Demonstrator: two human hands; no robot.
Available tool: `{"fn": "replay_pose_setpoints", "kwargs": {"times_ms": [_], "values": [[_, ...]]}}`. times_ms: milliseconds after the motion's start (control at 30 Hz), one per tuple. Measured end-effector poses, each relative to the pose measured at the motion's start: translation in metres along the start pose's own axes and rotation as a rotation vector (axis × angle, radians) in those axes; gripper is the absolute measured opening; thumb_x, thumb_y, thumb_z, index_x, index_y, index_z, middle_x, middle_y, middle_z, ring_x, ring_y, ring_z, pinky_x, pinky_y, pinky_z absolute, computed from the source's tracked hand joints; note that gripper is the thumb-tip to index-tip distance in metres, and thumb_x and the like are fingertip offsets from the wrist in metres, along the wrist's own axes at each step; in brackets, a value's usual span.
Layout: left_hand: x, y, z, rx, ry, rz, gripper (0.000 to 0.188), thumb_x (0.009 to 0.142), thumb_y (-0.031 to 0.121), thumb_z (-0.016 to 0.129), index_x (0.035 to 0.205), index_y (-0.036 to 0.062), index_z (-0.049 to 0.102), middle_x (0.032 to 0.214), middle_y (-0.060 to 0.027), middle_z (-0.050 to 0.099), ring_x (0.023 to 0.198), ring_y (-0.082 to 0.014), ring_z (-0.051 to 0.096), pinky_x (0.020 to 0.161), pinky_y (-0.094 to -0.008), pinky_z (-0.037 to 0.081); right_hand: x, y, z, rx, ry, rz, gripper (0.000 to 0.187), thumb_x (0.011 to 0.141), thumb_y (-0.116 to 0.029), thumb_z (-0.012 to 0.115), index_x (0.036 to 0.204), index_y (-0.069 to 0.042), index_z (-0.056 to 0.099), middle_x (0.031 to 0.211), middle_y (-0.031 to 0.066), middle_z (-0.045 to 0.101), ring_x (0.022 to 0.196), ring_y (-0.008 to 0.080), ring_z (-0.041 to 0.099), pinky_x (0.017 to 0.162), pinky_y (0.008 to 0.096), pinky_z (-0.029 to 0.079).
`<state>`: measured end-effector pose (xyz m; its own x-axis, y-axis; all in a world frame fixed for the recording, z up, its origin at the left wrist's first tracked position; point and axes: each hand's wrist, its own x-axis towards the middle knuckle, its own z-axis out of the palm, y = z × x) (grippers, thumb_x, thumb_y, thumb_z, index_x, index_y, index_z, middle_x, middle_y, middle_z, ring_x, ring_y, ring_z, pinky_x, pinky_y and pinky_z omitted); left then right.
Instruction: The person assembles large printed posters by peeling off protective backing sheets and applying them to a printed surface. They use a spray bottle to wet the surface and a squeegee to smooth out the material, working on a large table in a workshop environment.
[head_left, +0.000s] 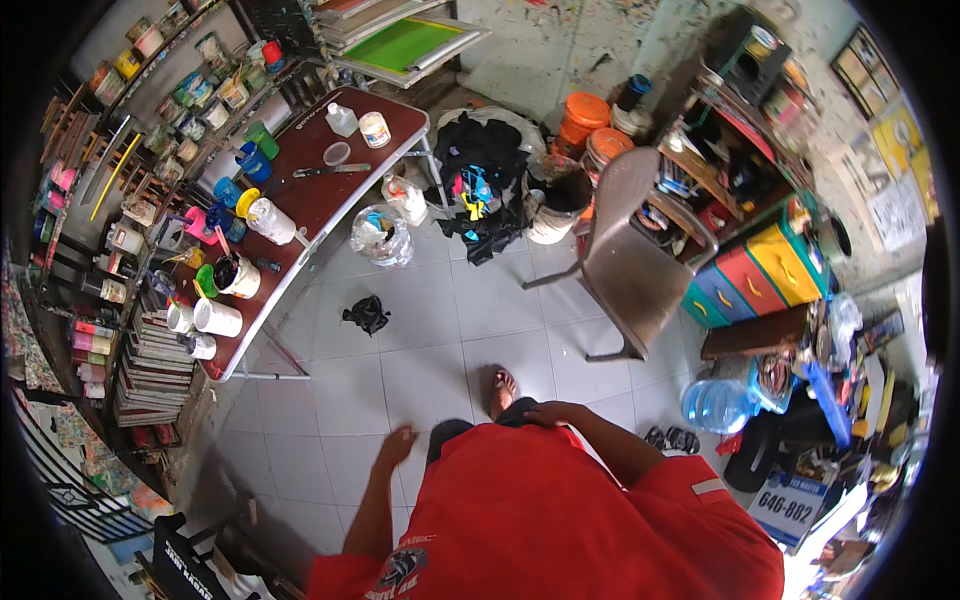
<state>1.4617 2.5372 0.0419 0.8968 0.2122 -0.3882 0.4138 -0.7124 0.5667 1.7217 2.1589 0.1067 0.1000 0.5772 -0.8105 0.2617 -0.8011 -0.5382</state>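
My left hand (397, 447) hangs beside my body over the tiled floor, fingers loosely bent and nothing visible in them. My right hand (548, 413) rests against my dark trousers by the hem of my red shirt, fingers stretched out and holding nothing I can see. Between them one foot (502, 390) in a sandal steps forward. Ahead of my left hand a crumpled black cloth or bag (367, 315) lies on the floor. To the left stands a dark red folding table (300, 150) with paint tubs, including a white tub (217, 318) and a dark-smeared tub (238, 277).
A brown plastic chair (630, 270) stands ahead on the right, near a coloured drawer unit (740, 280). Black rags (480, 150) are heaped by orange buckets (583, 118). Paint shelves (150, 90) line the left wall. A large water bottle (718, 405) lies at right.
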Motion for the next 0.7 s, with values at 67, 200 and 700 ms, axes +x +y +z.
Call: {"fn": "replay_pose_setpoints", "kwargs": {"times_ms": [67, 200, 700], "values": [[-0.047, 0.003, 0.005, -0.096, -0.281, -0.303, 0.047, 0.096, 0.044, 0.046, 0.115, 0.0041, 0.063, 0.117, -0.0225, 0.062, 0.113, -0.0384, 0.057, 0.094, -0.0458, 0.046, 0.013, 0.018, -0.055, -0.123, 0.000, 0.143, 0.076, 0.094, -0.061, 0.040, 0.137, 0.001, 0.046, 0.136, 0.0217, 0.051, 0.128, 0.0372, 0.047, 0.108, 0.0432, 0.037], [-0.134, -0.021, 0.024, -0.413, -0.253, -0.879, 0.045, 0.093, 0.043, 0.049, 0.101, 0.0029, 0.067, 0.092, -0.0225, 0.068, 0.089, -0.0395, 0.064, 0.078, -0.0467, 0.049, 0.044, 0.032, -0.167, -0.175, 0.248, 0.180, 0.071, 0.090, -0.062, 0.050, 0.131, -0.004, 0.053, 0.127, 0.0195, 0.059, 0.119, 0.0363, 0.055, 0.101, 0.0440, 0.043], [0.444, 0.172, -0.178, -0.574, -0.134, -0.335, 0.045, 0.090, 0.034, 0.063, 0.117, -0.0020, 0.060, 0.117, -0.0211, 0.061, 0.110, -0.0347, 0.059, 0.094, -0.0394, 0.048, 0.268, 0.017, -0.555, -0.100, 0.564, 0.114, 0.069, 0.087, -0.047, 0.060, 0.138, -0.003, 0.045, 0.130, 0.0240, 0.055, 0.122, 0.0367, 0.052, 0.102, 0.0436, 0.042]]}}
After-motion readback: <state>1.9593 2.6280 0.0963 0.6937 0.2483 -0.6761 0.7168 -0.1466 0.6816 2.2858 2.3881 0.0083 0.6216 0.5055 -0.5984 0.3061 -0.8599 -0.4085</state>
